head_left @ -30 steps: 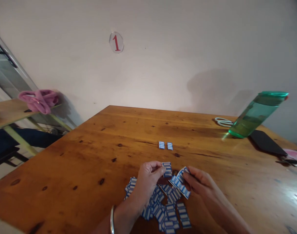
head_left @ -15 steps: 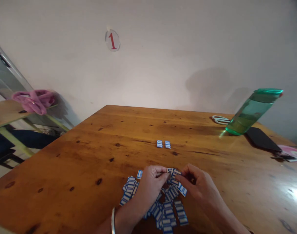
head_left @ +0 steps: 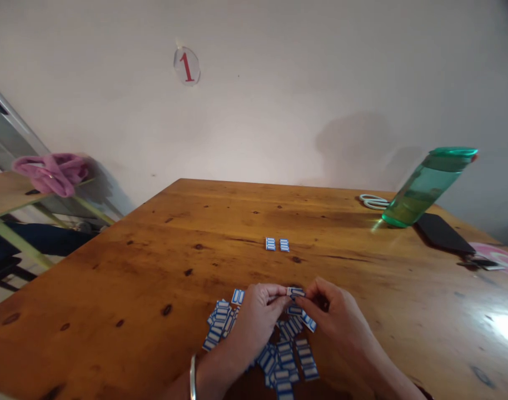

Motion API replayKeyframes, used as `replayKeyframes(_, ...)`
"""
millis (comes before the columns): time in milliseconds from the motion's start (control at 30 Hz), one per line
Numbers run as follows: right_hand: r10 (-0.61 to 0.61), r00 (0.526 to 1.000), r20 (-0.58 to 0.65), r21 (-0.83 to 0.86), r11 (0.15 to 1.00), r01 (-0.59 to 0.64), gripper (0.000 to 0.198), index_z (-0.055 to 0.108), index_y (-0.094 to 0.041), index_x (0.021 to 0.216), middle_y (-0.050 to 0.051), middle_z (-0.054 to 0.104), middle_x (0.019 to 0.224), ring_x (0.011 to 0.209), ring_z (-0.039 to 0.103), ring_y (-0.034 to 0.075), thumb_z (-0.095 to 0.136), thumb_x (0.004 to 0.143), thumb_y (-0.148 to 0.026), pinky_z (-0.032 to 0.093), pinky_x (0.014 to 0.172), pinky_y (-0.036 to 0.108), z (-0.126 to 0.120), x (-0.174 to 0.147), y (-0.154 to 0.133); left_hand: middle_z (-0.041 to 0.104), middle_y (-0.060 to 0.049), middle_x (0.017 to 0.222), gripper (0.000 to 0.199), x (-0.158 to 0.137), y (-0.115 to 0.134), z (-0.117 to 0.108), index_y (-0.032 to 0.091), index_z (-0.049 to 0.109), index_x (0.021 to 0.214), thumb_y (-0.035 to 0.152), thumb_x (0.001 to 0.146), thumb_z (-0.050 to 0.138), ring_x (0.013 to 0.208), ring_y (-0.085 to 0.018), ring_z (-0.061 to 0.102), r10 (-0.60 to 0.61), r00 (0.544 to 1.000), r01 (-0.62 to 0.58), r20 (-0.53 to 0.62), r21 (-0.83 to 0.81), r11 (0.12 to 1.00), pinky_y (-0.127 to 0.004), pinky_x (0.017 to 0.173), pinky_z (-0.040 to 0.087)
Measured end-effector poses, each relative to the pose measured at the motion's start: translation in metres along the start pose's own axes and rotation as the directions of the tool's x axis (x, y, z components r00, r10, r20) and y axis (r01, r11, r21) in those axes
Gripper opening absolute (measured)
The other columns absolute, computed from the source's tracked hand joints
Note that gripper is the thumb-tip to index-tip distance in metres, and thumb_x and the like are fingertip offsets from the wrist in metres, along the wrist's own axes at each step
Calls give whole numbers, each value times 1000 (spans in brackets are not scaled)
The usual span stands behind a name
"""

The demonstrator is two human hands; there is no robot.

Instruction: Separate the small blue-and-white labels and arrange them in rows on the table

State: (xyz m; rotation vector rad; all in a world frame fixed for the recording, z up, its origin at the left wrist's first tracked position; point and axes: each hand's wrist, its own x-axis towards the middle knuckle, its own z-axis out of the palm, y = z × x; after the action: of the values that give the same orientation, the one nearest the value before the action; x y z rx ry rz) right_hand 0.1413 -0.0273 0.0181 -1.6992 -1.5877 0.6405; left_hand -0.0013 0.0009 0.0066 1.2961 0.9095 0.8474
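Between my two hands is a small blue-and-white label piece [head_left: 295, 291]. My left hand [head_left: 260, 308] pinches its left end between thumb and fingertips. At its right end, the thumb and index finger of my right hand [head_left: 337, 308] are closed on it. Below and around the hands lies a loose pile of similar blue-bordered label pieces [head_left: 284, 355], partly hidden by my left hand and forearm. More label pieces [head_left: 220, 319] spread out left of my left wrist. Farther up the table sit two small label stacks [head_left: 270, 244], side by side.
The wooden table [head_left: 154, 266] reaches to the wall. At the right stand a tilted green bottle [head_left: 429, 186], a white cable [head_left: 373, 201], a dark phone-like slab [head_left: 443, 233] and a pink round item [head_left: 498, 254]. A pink cloth [head_left: 54, 172] lies on a side table at left.
The hands have drawn slightly closer around the label piece, and its neighbouring pieces look more lined up. The whole view has shifted a little; the stacks and bottle stay in place.
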Motion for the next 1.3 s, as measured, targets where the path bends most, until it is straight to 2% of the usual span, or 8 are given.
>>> replayKeyframes(233,7,1000,2,35,999,-7,22,47,-19,53,-4,48,45,44,44,11,55,69,-32,32,42,21,0,0,-2,67,-3,64,18,-1,1,1,17,73,73,21,71,56,60,-16,57,-2,1000,2,4,-8,1000,-24,59,43)
replayKeyframes(333,-25,999,25,133,991,22,23,52,-18,61,-2,54,53,50,48,12,51,76,-36,36,45,22,1,-1,0,63,-1,58,16,0,7,-5,15,70,64,22,70,57,56,-14,55,-1,1000,0,-30,-20,1000,-23,57,43)
replayKeyframes(400,-69,997,47,154,986,61,21,57,-18,72,0,59,63,57,53,14,46,82,-34,40,50,22,2,-1,2,61,-1,56,15,0,14,-12,14,67,60,24,69,60,55,-13,54,-11,996,3,-94,-85,996,-24,59,45)
replayKeyframes(533,-196,978,75,-33,980,199,15,61,-19,85,4,62,78,73,57,18,46,84,-23,43,64,27,5,0,5,63,-1,61,15,1,26,-24,13,65,63,28,63,67,57,-13,57,-73,968,14,-241,-240,971,-27,60,49)
replayKeyframes(700,-307,927,216,-186,919,348,14,62,-19,86,5,62,84,83,54,21,49,83,-15,42,73,32,13,2,0,66,-3,64,16,2,32,-31,13,63,62,28,60,69,56,-13,59,-78,951,-22,-300,-316,948,-26,59,50)
replayKeyframes(1000,-291,880,376,-225,892,391,15,61,-19,87,5,60,88,86,53,20,51,80,-12,41,78,33,15,9,-11,65,-2,59,15,0,36,-31,12,64,63,26,59,68,50,-11,58,-69,946,-55,-316,-365,929,-23,54,49)
replayKeyframes(1167,-253,893,373,-290,882,371,10,59,-17,77,6,59,82,82,52,20,50,77,-11,39,74,31,27,27,-18,63,0,57,16,1,37,-35,12,64,65,26,59,68,46,-10,57,-55,933,-88,-356,-374,923,-21,50,46)
replayKeyframes(1300,-232,886,401,-266,896,355,18,58,-17,87,5,57,86,80,51,19,56,70,-12,37,72,29,39,41,-18,62,1,57,14,2,36,-39,12,64,65,25,60,67,47,-9,56,-28,923,-135,-384,-390,911,-21,52,47)
